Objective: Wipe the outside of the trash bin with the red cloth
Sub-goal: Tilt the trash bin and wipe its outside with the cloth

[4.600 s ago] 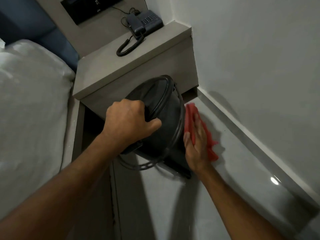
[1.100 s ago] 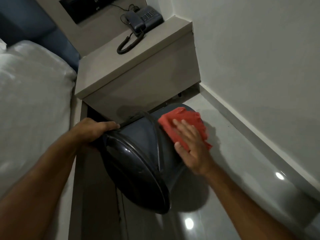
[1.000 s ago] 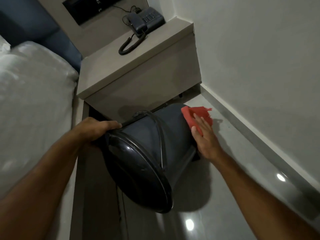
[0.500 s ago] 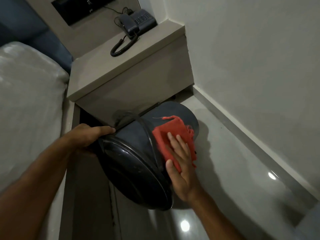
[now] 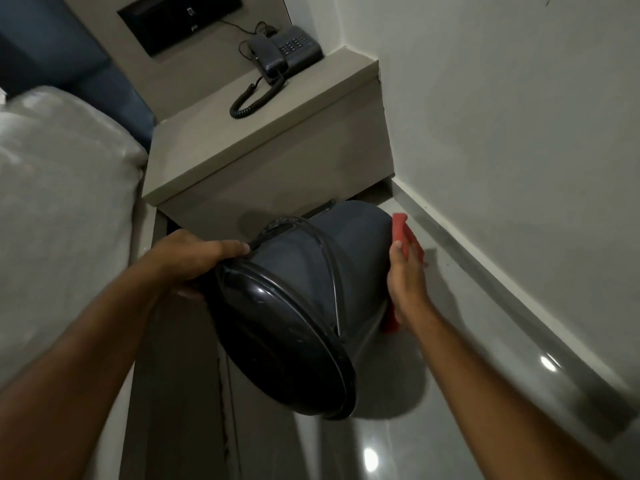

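The dark grey trash bin is tipped on its side above the floor, lid end toward me and base toward the nightstand. My left hand grips its rim at the upper left, near the wire handle. My right hand presses the red cloth flat against the bin's right side wall. Most of the cloth is hidden behind my palm and the bin; red shows above my fingers and below my wrist.
A beige nightstand with a black corded telephone stands just behind the bin. The white bed runs along the left. The wall and its skirting close in on the right over a glossy tiled floor.
My right hand with the cloth slid from the bin's top face down around to its right side. My left hand kept its grip on the rim and the bin stayed tipped.
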`<state>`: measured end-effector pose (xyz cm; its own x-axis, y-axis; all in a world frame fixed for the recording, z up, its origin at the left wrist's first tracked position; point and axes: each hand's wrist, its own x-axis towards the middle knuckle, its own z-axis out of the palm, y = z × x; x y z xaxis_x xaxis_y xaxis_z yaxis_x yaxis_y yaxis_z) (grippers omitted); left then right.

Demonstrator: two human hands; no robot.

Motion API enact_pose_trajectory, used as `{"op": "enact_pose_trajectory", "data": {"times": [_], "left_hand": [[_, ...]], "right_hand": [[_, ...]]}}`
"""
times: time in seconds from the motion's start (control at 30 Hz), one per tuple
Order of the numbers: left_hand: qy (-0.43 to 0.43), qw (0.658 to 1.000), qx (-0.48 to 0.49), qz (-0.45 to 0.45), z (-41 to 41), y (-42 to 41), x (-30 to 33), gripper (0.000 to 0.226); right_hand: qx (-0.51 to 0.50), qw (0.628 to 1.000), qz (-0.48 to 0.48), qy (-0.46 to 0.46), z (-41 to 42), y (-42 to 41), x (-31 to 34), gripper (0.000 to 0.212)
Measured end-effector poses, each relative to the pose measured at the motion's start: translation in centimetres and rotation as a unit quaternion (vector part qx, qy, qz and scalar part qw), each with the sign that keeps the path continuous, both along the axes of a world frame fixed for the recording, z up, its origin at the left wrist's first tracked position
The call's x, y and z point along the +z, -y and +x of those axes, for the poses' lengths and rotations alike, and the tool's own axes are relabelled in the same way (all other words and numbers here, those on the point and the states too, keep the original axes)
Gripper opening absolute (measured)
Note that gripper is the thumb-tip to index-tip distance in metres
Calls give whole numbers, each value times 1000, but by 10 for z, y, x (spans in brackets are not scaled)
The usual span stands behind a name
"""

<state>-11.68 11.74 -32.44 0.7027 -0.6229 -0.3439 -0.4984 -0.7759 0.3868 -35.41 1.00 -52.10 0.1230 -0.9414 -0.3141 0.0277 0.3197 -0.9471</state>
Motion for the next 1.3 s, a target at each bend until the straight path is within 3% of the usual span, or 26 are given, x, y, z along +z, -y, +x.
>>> {"op": "enact_pose_trajectory", "data": {"times": [0.07,0.17,0.23,0.3,0.43,0.63,0.8,0.9,1.0,1.13,1.2,1.3], "left_hand": [[20,1000,-8,-1,-7,6,2,61],[53,998,-30,16,-14,9,7,62],[98,993,-60,35,-19,10,15,64],[196,974,-104,50,-28,13,24,66],[390,897,-199,61,-65,24,34,64],[493,797,-345,42,-122,22,19,57],[492,739,-458,31,-150,8,4,66],[498,672,-548,7,-163,-2,-2,39],[512,612,-602,-30,-169,-12,-8,41],[534,524,-662,-44,-168,-23,-35,27],[534,500,-681,-17,-167,-27,-44,33],[527,500,-687,-5,-165,-27,-45,51]], "right_hand": [[-11,999,-12,29,-2,-41,12,58],[28,978,10,205,-12,-83,21,55],[18,942,99,321,-28,-81,26,56],[-56,912,202,351,-47,-68,30,59],[-120,908,224,333,-68,-48,37,61],[-146,918,213,302,-85,-49,34,70],[-136,916,213,312,-91,-49,31,65],[-108,916,220,317,-89,-46,36,57],[-87,909,226,340,-86,-44,37,50],[-46,911,248,327,-75,-44,19,62],[-16,917,259,304,-68,-45,12,63],[-9,919,272,286,-58,-38,6,65]]}}
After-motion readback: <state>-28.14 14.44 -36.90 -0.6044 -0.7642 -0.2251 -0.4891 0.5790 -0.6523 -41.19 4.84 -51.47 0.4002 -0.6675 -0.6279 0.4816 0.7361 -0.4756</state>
